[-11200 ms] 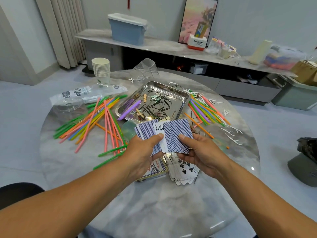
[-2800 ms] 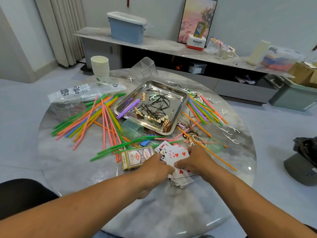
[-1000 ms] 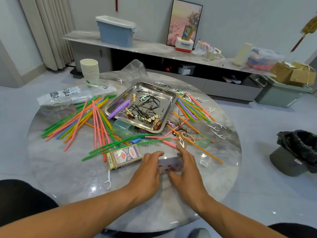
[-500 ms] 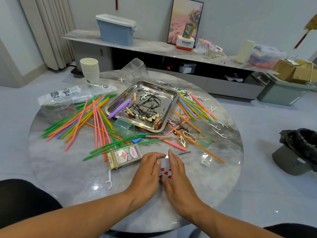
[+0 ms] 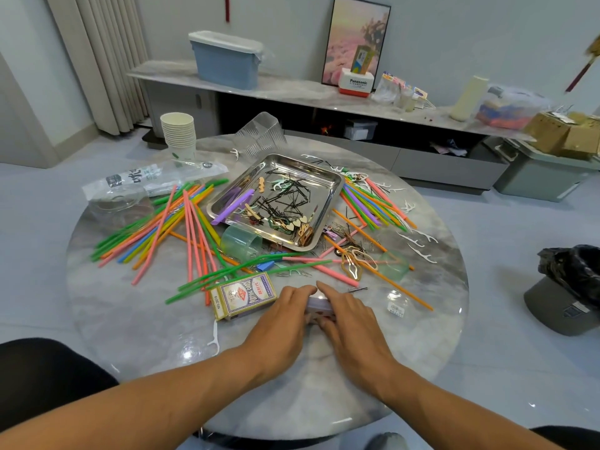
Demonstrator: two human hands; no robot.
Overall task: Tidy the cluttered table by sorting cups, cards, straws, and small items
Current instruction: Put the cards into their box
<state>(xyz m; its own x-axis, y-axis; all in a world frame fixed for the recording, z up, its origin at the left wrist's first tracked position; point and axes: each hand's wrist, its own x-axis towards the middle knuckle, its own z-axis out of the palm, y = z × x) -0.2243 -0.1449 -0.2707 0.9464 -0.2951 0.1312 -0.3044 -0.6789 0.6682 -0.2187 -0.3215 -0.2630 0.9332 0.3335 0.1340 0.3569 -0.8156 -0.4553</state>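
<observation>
- The squared-up deck of playing cards lies flat on the round grey marble-look table, near its front edge, pressed between the two hands; only a pale sliver of the top card and a hint of red pips show between them.
- The left hand cups the deck's left side, fingers curled over the far edge; the right hand closes on the right side, its fingers laid long across the top. Both grips are narrow, clamped on the cards.
- The yellow-and-purple printed cardboard card box lies just beside the left hand, on its left. Its long axis runs left to right, tilted slightly up toward the right. Whether its near end is open is not clear.
- Judgement: the coming move is likely sliding the deck into that box, so the left hand, being nearer, would steady the box while the right carries the cards.
- The cards look thin, slick and apt to splay if the squeeze loosens; the box is light card and may skid on the glossy top.
- Beyond the box lie thin plastic straws in green, pink, orange and yellow, fanned loosely.
- A shiny square steel tray farther back holds black hairpins and small wooden hearts.
</observation>
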